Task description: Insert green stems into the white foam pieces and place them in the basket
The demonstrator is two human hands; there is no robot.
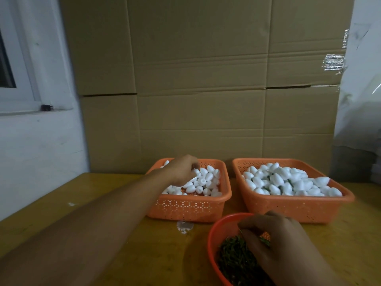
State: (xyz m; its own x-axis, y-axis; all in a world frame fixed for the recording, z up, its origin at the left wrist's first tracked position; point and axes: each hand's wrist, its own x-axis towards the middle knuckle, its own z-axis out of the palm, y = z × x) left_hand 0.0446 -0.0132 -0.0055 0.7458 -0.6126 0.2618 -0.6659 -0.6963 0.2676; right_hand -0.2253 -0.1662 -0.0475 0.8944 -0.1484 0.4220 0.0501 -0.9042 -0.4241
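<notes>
Near edge: right hand [282, 242] reaches into red bowl [212, 240] of green stems [233, 259], grip pinching what looks like one stem. Beyond, on the counter [103, 244], left hand [181, 169] in left orange basket [185, 207], fingers curled among white foam pieces [206, 182]; grip contents unclear. Right basket [292, 207] heaped fuller.

Perforated plastic baskets [185, 207], matt foam pieces [288, 180], cardboard wall [206, 79].
</notes>
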